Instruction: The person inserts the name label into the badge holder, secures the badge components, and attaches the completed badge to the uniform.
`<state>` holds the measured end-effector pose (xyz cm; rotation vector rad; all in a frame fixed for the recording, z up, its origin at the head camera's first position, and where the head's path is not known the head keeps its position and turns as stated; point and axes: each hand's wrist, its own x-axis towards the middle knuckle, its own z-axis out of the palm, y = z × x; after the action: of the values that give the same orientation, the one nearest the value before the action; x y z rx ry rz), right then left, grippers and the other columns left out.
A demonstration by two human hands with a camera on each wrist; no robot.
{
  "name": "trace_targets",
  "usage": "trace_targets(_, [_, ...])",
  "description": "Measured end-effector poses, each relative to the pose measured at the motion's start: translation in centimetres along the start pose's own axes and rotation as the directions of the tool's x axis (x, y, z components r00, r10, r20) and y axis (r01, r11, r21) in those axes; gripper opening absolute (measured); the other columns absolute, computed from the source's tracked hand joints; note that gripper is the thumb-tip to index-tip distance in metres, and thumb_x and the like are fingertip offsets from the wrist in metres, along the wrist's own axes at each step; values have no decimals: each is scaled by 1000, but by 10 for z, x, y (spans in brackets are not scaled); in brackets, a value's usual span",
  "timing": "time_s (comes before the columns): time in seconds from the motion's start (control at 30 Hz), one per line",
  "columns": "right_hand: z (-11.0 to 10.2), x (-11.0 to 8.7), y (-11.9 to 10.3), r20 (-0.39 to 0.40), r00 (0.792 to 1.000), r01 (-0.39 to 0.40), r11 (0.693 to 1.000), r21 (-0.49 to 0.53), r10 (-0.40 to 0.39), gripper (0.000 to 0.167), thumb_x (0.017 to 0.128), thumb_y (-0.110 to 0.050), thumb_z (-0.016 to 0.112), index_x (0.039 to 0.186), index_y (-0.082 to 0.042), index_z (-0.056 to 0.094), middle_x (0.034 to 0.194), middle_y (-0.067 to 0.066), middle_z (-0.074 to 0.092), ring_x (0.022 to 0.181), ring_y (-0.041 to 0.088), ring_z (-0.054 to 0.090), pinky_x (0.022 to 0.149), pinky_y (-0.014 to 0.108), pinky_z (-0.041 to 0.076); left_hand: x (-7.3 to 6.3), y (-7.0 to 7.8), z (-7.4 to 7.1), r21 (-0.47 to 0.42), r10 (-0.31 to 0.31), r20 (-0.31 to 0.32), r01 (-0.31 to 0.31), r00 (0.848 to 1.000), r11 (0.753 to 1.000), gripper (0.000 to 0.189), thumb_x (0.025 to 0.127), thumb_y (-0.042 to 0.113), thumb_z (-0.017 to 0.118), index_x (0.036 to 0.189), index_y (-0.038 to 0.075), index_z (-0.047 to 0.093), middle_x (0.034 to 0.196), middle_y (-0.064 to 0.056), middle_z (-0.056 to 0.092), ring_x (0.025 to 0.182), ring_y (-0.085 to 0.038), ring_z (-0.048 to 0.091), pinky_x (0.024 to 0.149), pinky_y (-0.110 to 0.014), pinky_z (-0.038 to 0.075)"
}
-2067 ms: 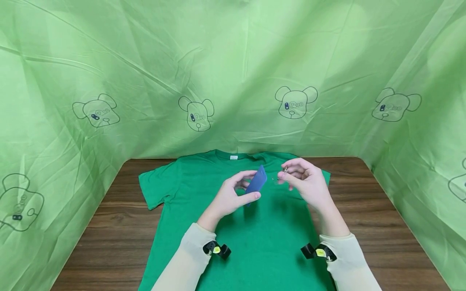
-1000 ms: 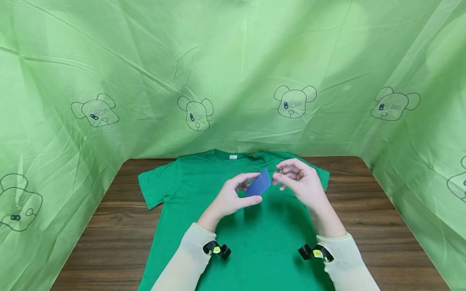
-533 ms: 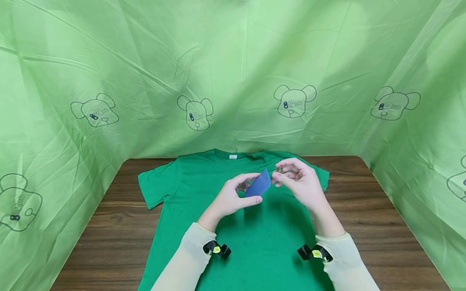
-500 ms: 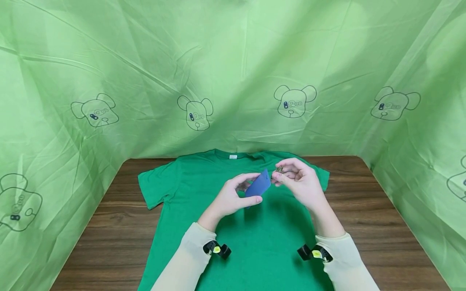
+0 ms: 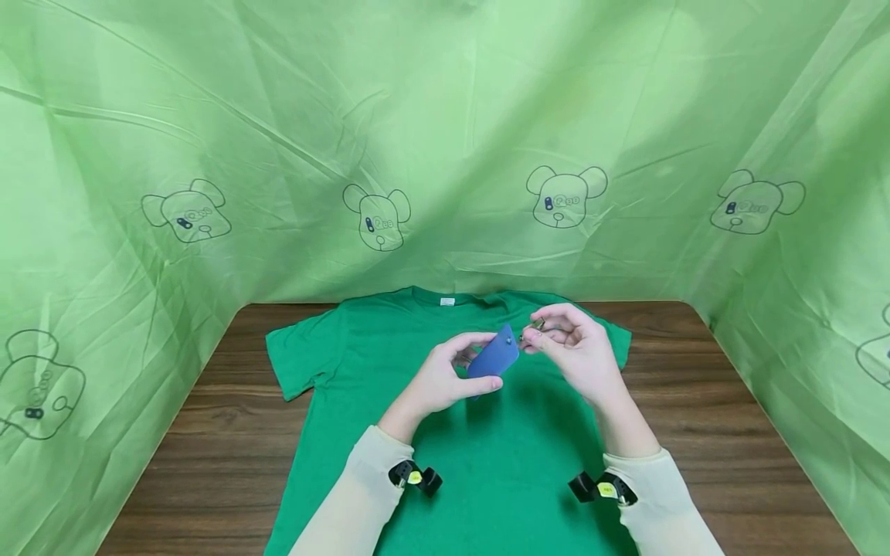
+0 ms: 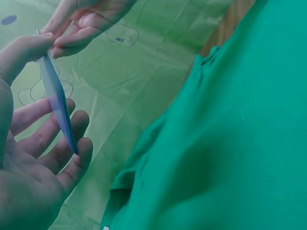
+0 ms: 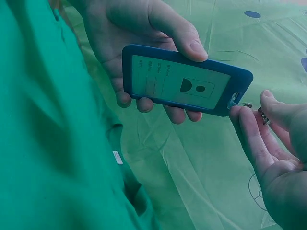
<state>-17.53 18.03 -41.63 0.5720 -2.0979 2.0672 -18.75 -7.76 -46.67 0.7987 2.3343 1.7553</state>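
A blue ID badge holder (image 5: 492, 357) is held up by its edges between the thumb and fingers of my left hand (image 5: 439, 376). Its front, in the right wrist view, has a white card (image 7: 158, 84) with a portrait icon and printed lines. A clear strap (image 7: 233, 99) passes at the slot in the holder's end. Right at that end, my right hand (image 5: 582, 347) pinches a small metal badge clip (image 7: 263, 116) between thumb and fingers. In the left wrist view the holder (image 6: 57, 98) is seen edge-on, and the clip is hidden there.
A green T-shirt (image 5: 480, 479) lies spread on the dark wooden table (image 5: 229, 432), under both hands. Light green cloth (image 5: 459, 139) with bear-head drawings hangs at the back and sides. Black wrist cameras (image 5: 585, 486) sit over the cream sleeves.
My right hand has come left with the clip, up to the holder's end. The holder has turned slightly in my left hand, and a small dark spot now shows near its top corner.
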Motion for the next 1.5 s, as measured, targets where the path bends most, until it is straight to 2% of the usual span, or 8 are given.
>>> trace_targets(0.23, [0, -1, 1, 15, 1000, -12, 997, 79, 11, 24, 102, 7, 73, 125, 4, 67, 104, 11, 76, 91, 22, 81, 85, 41, 66, 0, -2, 3, 3, -33, 10, 33, 999, 999, 64, 91, 36, 89, 150, 29, 65, 144, 5, 67, 116, -24, 63, 95, -47, 56])
trace_targets(0.43, [1, 0, 0, 34, 999, -29, 995, 99, 25, 30, 104, 5, 71, 132, 6, 61, 108, 10, 76, 95, 22, 81, 89, 40, 66, 2, -2, 5, -19, -29, 0, 29, 1000, 999, 64, 90, 31, 91, 148, 23, 63, 137, 2, 69, 111, -23, 65, 95, -48, 56])
trace_targets(0.67, [2, -1, -1, 67, 997, -53, 991, 125, 45, 26, 107, 1, 67, 133, -1, 63, 109, 10, 77, 98, 20, 79, 90, 37, 66, 2, 2, 8, -14, -57, -14, 57, 998, 998, 74, 87, 30, 92, 152, 20, 56, 126, 1, 72, 110, -21, 62, 97, -46, 53])
trace_targets(0.73, [3, -1, 0, 76, 996, -53, 990, 129, 44, 26, 108, 1, 67, 133, 0, 62, 109, 8, 78, 99, 19, 79, 89, 35, 65, 2, 2, 9, -11, -60, -11, 59, 998, 998, 74, 88, 31, 92, 152, 20, 56, 126, 1, 72, 111, -21, 61, 97, -47, 53])
trace_targets(0.93, [6, -2, 1, 95, 995, -37, 992, 119, 25, 26, 108, 1, 66, 134, 4, 62, 109, 10, 78, 97, 19, 78, 86, 33, 65, 2, 1, 8, -42, -28, 2, 28, 1000, 999, 58, 94, 27, 88, 145, 19, 62, 130, 1, 72, 115, -19, 67, 99, -45, 55])
trace_targets(1.13, [6, -1, 2, 96, 995, -28, 998, 64, 21, 34, 111, -4, 62, 145, 1, 62, 111, 16, 78, 97, 20, 77, 84, 30, 63, 2, 1, 6, -46, 49, -17, -50, 999, 998, 26, 106, 20, 73, 130, 9, 70, 121, -5, 74, 102, -20, 69, 92, -42, 58])
trace_targets(1.27, [8, -1, 1, 96, 995, -26, 1000, 8, 25, 36, 112, -5, 62, 148, -2, 64, 107, 11, 79, 97, 19, 76, 84, 29, 62, 2, 3, 6, -48, 87, -28, -88, 996, 995, 21, 107, 16, 71, 126, 7, 72, 116, -6, 74, 96, -20, 67, 87, -42, 59])
trace_targets(1.5, [11, -3, -1, 111, 994, -16, 999, -49, 22, 38, 110, -5, 64, 148, -4, 65, 106, 15, 78, 92, 21, 75, 80, 31, 62, 1, 6, 7, -58, 112, -47, -115, 993, 992, 15, 107, 13, 72, 120, 8, 75, 113, -6, 76, 94, -20, 68, 86, -38, 60])
